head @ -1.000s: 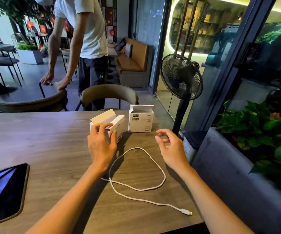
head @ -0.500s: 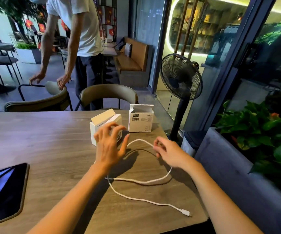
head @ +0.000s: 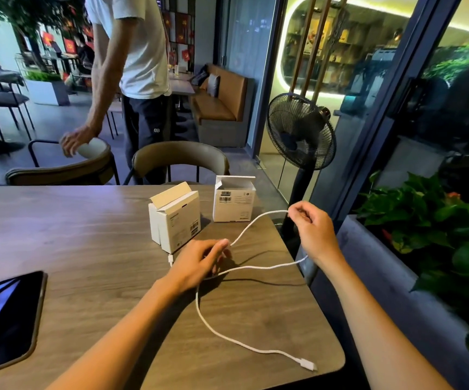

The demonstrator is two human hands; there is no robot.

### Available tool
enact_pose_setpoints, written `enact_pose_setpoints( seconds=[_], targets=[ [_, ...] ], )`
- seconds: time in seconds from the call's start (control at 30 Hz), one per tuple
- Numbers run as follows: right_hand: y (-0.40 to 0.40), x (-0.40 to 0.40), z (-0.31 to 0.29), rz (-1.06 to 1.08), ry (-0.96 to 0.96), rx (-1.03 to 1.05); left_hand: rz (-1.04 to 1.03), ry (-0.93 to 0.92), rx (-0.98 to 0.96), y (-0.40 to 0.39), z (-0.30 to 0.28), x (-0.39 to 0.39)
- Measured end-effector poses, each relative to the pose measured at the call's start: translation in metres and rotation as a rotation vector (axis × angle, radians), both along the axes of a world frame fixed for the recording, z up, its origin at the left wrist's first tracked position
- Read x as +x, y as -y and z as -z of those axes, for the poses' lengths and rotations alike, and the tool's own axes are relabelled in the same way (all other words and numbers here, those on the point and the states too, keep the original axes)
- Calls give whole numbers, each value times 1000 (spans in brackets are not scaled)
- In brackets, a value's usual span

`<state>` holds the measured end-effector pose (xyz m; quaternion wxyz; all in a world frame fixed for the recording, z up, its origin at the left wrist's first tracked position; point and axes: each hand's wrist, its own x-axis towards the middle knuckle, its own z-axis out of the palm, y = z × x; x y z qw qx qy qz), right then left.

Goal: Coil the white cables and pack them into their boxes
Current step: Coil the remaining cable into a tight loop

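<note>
A white cable (head: 256, 267) runs across the wooden table (head: 87, 249). My left hand (head: 199, 263) pinches it near one plug end, which sticks out at the hand's left. My right hand (head: 312, 229) grips the cable higher up and holds a loop lifted above the table's right edge. The rest of the cable trails toward me and ends in a plug at the front right corner. Two small white boxes stand behind my hands with their top flaps open: the nearer box (head: 175, 220) and the farther box (head: 234, 201).
A dark phone (head: 5, 319) lies at the table's left front. Two chairs (head: 179, 161) stand behind the table, and a person in a white shirt (head: 140, 52) stands by them. A black standing fan (head: 301, 130) and a planter with green leaves (head: 439, 235) are at the right.
Both hands have taken hold of the cable. My right hand has lifted a loop up and to the right; my left hand has dropped from the nearer box to the cable.
</note>
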<state>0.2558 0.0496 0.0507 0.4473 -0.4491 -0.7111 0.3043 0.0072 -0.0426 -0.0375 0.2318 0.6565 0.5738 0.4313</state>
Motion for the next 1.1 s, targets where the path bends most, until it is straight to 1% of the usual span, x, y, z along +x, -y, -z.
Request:
enact_pose_setpoints(
  seconds=[0.07,0.13,0.2,0.27,0.33,0.37,0.5,0.53,0.57,0.6,0.63,0.67,0.73,0.8,0.87,0.9,0.97,1.03,1.1],
  targets=[
    [-2,1,4,84,-82,4,-79,-34,-9,1,3,-3],
    [-1,2,6,169,-129,36,-108,-69,0,2,5,-9],
    [2,3,7,238,-105,68,-90,-119,-33,5,4,-12],
    [4,1,10,255,-24,58,-23,-237,-115,5,3,-8],
    [4,-4,15,216,92,-6,37,-317,-167,3,6,0],
    [4,-7,18,194,162,-40,42,-316,-173,1,8,5],
    [13,-22,32,121,501,-99,-5,-51,-103,-7,5,21],
    [18,-26,34,105,577,-110,1,-29,-86,-9,3,23],
    [22,-30,36,89,698,-100,14,-12,-81,-10,-1,25],
    [25,-33,38,80,859,-62,30,4,-86,-10,-3,26],
    [28,-36,40,79,1013,-33,53,14,-103,-10,-6,26],
    [31,-38,41,85,1109,-29,86,7,-139,-11,-9,25],
    [34,-41,43,96,1181,-68,207,-78,-297,-10,-16,20],
    [32,-42,44,108,1215,-79,352,-228,-481,-8,-21,14],
    [33,-41,42,96,1212,-61,422,-374,-578,-9,-27,8],
    [33,-41,41,73,1163,-48,421,-432,-604,-11,-29,6],
    [35,-41,41,20,978,-7,401,-500,-629,-16,-33,2],
    [36,-42,44,-76,739,33,377,-570,-610,-21,-31,0],
    [38,-44,45,-254,585,-99,329,-623,-570,-22,-30,3]
  ],
)
